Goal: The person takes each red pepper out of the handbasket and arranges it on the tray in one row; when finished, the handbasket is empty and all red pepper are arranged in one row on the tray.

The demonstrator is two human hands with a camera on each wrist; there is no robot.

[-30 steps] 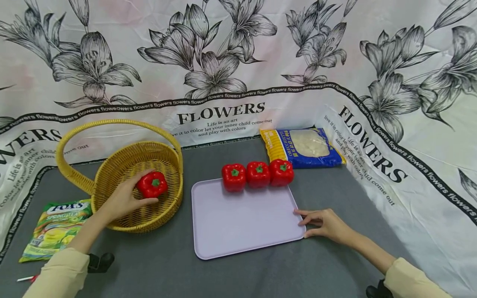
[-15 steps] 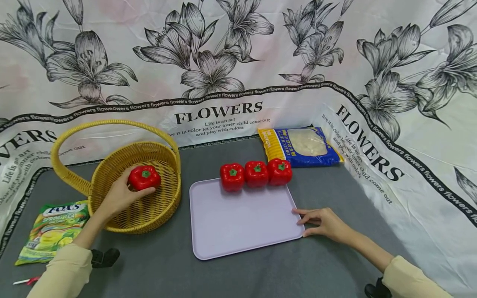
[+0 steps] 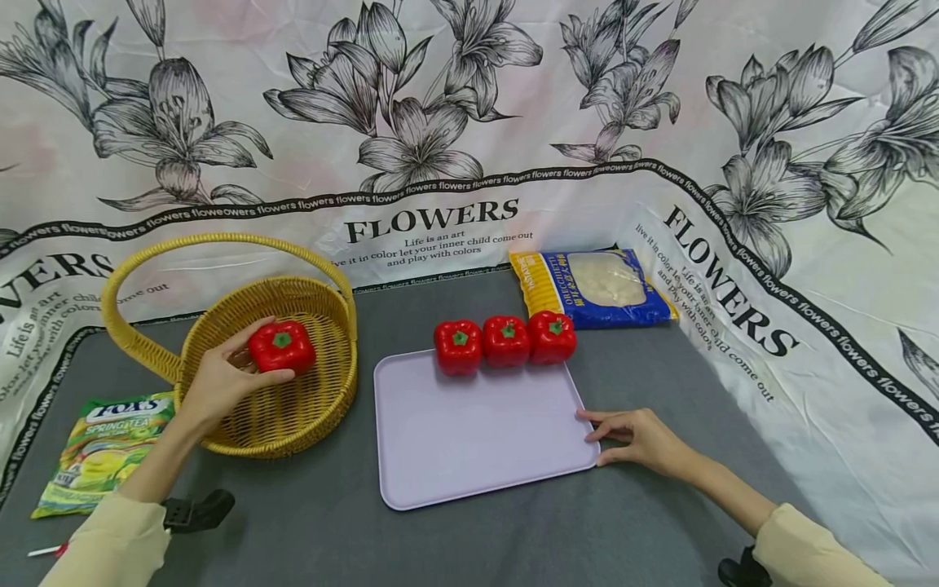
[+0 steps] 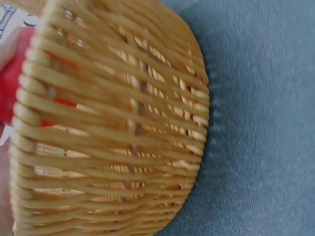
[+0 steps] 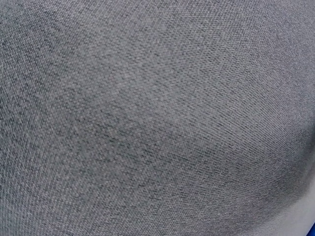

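Observation:
My left hand (image 3: pixel 220 383) grips a red bell pepper (image 3: pixel 282 346) with a green stem, its thumb on the near side and fingers behind. Both are over the inside of a yellow wicker basket (image 3: pixel 257 428) with a tall handle. In the left wrist view the basket's woven wall (image 4: pixel 123 128) hides much of the red pepper (image 4: pixel 15 83). At the right, my right hand (image 3: pixel 645 444) holds the right edge of a pale lilac tray (image 3: pixel 477 440), fingers and thumb at its rim. Along the tray's back edge stand three red bell peppers (image 3: pixel 506 342) in a row.
Behind the pepper row lies a blue and yellow pasta bag (image 3: pixel 601 289). A green candy bag (image 3: pixel 110 452) lies left of the basket, with a small red thing on a white stick (image 3: pixel 47 551) nearer me. Grey cloth (image 5: pixel 147 118) fills most of the right wrist view.
My left hand has shifted left within the basket's outline, carrying the bell pepper with it. The right hand stays at the tray's edge, and the three peppers in the row have not moved.

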